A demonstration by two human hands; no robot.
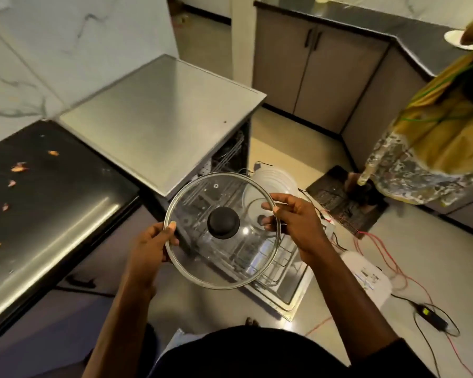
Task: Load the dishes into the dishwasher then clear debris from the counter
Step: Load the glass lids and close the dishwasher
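Left hand (150, 249): gripped the left rim of the glass lid (224, 260), thumb on top, fingers curled beneath.
Right hand (295, 222): pinched the opposite rim, thumb over the edge, fingertips visible through the glass.
Hands: well apart, one on each side of the lid.
Lid: at the centre of the frame, held nearly flat with its black knob (223, 222) up and touching nothing else.
Key relation: the dishwasher's lower rack (283, 264) lay directly beneath the lid and a little to its right, so the right hand was nearer. Being round, the lid would probably need tipping on edge to slot in.
Plates (273, 178): white, stacked upright in the rack, just above the lid.
Tabletop (52, 203): dark, at left of frame, with brown scraps (18, 167) not yet cleared.
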